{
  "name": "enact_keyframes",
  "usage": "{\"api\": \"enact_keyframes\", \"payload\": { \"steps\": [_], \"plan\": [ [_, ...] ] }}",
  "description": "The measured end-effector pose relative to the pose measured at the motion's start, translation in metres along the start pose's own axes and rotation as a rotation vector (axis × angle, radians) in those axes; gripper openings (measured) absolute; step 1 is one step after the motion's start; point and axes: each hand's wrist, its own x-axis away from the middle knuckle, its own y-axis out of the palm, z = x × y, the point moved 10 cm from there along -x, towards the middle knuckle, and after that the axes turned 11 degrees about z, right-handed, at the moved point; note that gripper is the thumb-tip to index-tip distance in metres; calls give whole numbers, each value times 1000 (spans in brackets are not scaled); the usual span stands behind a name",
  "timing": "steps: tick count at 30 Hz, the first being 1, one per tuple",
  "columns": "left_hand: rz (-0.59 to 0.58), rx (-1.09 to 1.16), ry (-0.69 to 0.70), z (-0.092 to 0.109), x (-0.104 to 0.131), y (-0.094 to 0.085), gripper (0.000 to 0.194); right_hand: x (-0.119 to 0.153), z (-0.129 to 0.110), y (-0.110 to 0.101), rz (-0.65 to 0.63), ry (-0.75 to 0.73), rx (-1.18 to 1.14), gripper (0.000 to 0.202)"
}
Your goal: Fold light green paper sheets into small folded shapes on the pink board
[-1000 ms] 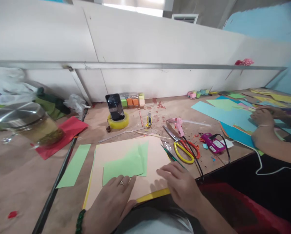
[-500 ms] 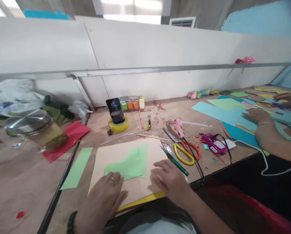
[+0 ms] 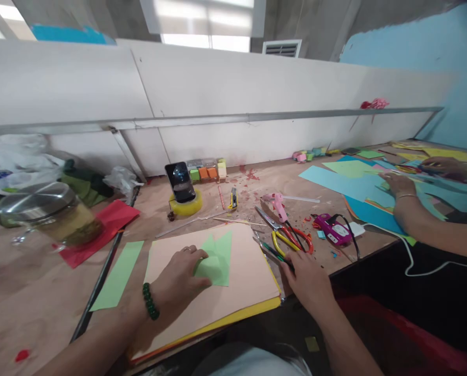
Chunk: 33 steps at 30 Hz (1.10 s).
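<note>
A stack of pale peach sheets (image 3: 249, 277) with a yellow sheet beneath lies in front of me. On it are light green paper pieces (image 3: 223, 261). My left hand (image 3: 184, 271) wraps over one green piece, its edge curled up between thumb and fingers. My right hand (image 3: 307, 277) is at the stack's right, its fingers on the handles of scissors (image 3: 282, 240) and a dark green pen-like cutter (image 3: 270, 250); whether it grips either is unclear. A separate light green strip (image 3: 118, 274) lies left of the stack.
A phone (image 3: 181, 181) leans on a yellow tape roll (image 3: 186, 204). Beyond my right hand are a pink glue gun (image 3: 279, 208) and a purple power strip (image 3: 331, 230). A glass jar (image 3: 69, 222) stands at left on red paper. Another person's hands work at right among coloured sheets.
My left hand has moved up and right over the green piece, which now bends up. My right hand has left the peach sheet and reached right to the scissors and cutter.
</note>
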Motion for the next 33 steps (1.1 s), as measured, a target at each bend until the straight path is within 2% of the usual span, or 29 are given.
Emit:
{"api": "enact_keyframes", "payload": {
  "steps": [4,6,10,14,19,24,27,30,33],
  "plan": [
    [43,295,-64,-8,-1,1,16,6,16,-14,39,64,-154,15],
    [40,392,-81,-9,-2,2,14,11,13,-18,38,80,-272,18],
    [8,465,-75,-3,-1,3,20,18,-19,-22,-41,7,-499,18],
    [17,550,-71,5,1,0,22,21,-51,-22,-113,-94,-575,15],
    [66,537,-103,6,4,1,20,29,-70,-16,-231,-175,-592,17],
    [105,437,-113,15,14,8,27,39,-71,-19,-282,-202,-604,16],
    [132,338,-40,29,22,9,36,44,-67,-21,-301,-199,-602,14],
    [147,206,137,46,27,4,44,49,-61,-24,-289,-186,-593,12],
    [7,86,376,59,31,13,47,51,-58,-25,-270,-173,-593,13]
  ]
}}
